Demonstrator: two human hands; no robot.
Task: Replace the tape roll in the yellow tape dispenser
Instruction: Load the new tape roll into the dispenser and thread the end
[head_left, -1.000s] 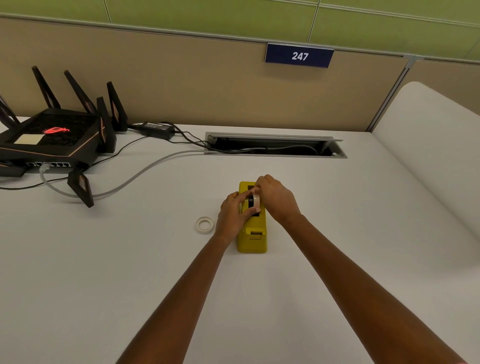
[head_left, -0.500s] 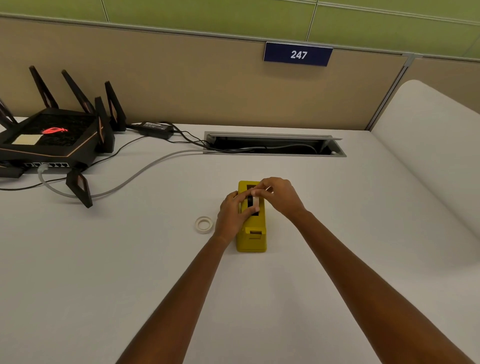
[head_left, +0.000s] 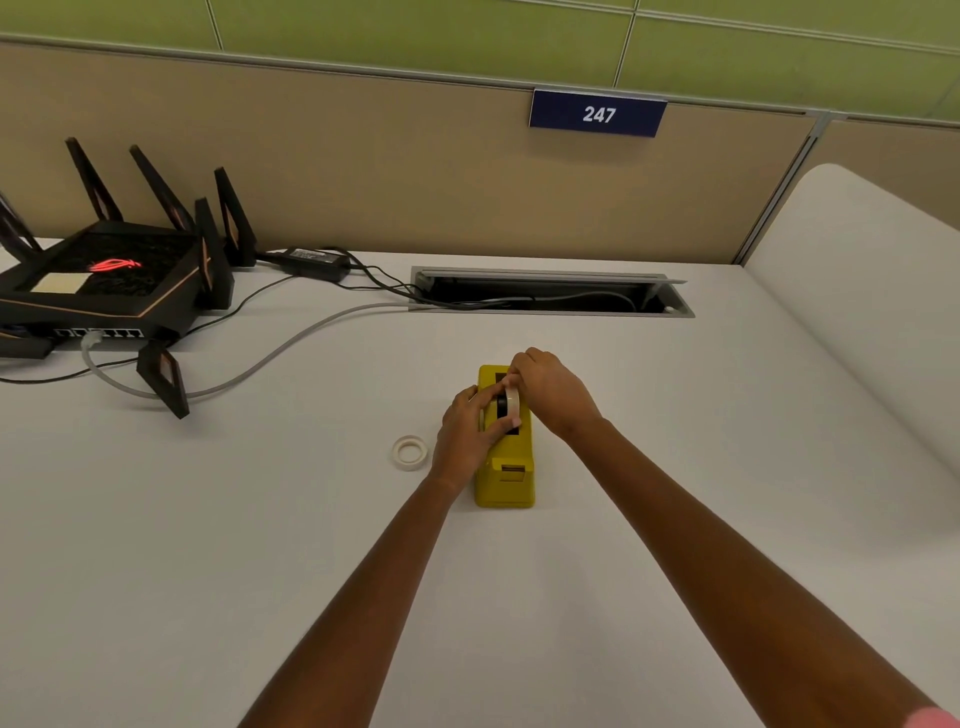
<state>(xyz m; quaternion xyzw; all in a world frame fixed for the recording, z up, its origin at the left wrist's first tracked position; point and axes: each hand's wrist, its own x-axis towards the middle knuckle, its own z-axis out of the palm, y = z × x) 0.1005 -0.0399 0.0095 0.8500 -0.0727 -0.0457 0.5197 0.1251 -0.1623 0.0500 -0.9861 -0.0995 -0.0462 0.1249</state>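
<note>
The yellow tape dispenser (head_left: 506, 480) stands on the white desk (head_left: 208, 545), its cutter end toward me. A pale tape roll (head_left: 512, 402) on a black hub stands on edge over the dispenser's top slot. My left hand (head_left: 465, 434) grips the roll from the left, thumb across its near side. My right hand (head_left: 550, 392) pinches the roll's top from the right. A second, thin tape ring (head_left: 410, 452) lies flat on the desk just left of my left hand. The slot's inside is hidden by my fingers.
A black router (head_left: 104, 291) with upright antennas sits at the far left, with a grey cable (head_left: 270, 361) and black cords running to an open cable tray (head_left: 550, 296) behind the dispenser. A beige partition rises at the desk's back. Another white surface (head_left: 857, 291) adjoins on the right.
My right hand drew back off the roll to the right, then returned onto its top. The roll now stands a little higher and more exposed. My left hand kept its grip.
</note>
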